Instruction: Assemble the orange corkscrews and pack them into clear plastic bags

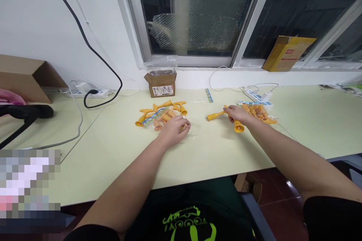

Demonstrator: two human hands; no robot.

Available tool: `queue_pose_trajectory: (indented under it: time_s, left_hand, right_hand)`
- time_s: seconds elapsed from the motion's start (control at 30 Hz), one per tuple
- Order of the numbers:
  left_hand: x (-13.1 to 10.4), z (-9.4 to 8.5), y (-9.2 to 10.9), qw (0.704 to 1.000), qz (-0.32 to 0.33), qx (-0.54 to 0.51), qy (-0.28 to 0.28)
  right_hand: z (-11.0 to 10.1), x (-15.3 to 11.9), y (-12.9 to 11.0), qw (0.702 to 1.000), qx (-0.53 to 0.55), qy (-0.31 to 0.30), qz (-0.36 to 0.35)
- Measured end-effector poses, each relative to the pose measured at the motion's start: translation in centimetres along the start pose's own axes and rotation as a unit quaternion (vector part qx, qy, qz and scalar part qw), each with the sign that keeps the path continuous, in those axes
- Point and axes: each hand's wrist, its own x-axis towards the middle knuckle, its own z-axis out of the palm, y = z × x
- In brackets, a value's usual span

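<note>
My left hand (177,128) lies over a clear plastic bag of orange-yellow horn-shaped pieces (158,123), its fingers curled on the bag's right side. Loose yellow pieces (162,105) lie just behind that bag, and a colourful printed strip crosses its left edge. On the right, my right hand (236,114) is closed around a yellow piece (239,126) whose flared end points toward me. Another yellow piece (215,116) extends left from beside its fingertips; whether the two are joined is unclear. A second filled bag (258,112) rests beyond my right wrist.
A small cardboard box (161,84) stands against the wall, with a printed strip (209,95) to its right. Power strips (258,97) and cables lie along the back. A larger carton (25,75) and a black curved object (31,113) are at left.
</note>
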Motion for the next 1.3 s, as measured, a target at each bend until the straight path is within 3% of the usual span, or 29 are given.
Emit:
queue_pose_trajectory:
  time_s: [0.2, 0.43, 0.63, 0.8, 0.93, 1.2, 1.3]
  left_hand:
    - [0.1, -0.1, 0.1, 1.0, 0.005, 0.001, -0.004]
    - [0.0, -0.1, 0.1, 1.0, 0.001, 0.016, 0.0]
    - [-0.2, -0.2, 0.1, 0.999, -0.02, 0.031, -0.016]
    - [-0.4, -0.8, 0.6, 0.996, -0.019, 0.057, -0.06]
    - [-0.4, -0.6, 1.1, 0.998, -0.027, 0.041, -0.046]
    - [-0.4, 0.3, 1.4, 0.998, -0.008, -0.057, -0.001]
    - [-0.5, 0.4, 1.3, 0.997, -0.018, -0.069, 0.003]
  right_hand:
    - [0.9, 0.1, 0.4, 0.996, 0.017, -0.066, 0.058]
    - [0.3, -1.0, 1.0, 0.958, 0.188, -0.185, 0.109]
    - [0.0, -1.2, 2.3, 0.928, 0.256, -0.266, 0.058]
    - [-0.5, -2.6, 2.8, 0.912, 0.318, -0.254, 0.052]
    - [-0.1, -5.2, 1.4, 0.894, 0.365, -0.256, 0.042]
    - [6.2, -9.2, -1.7, 0.855, 0.464, -0.219, 0.069]
    - [7.4, -9.5, -1.7, 0.867, 0.451, -0.198, 0.071]
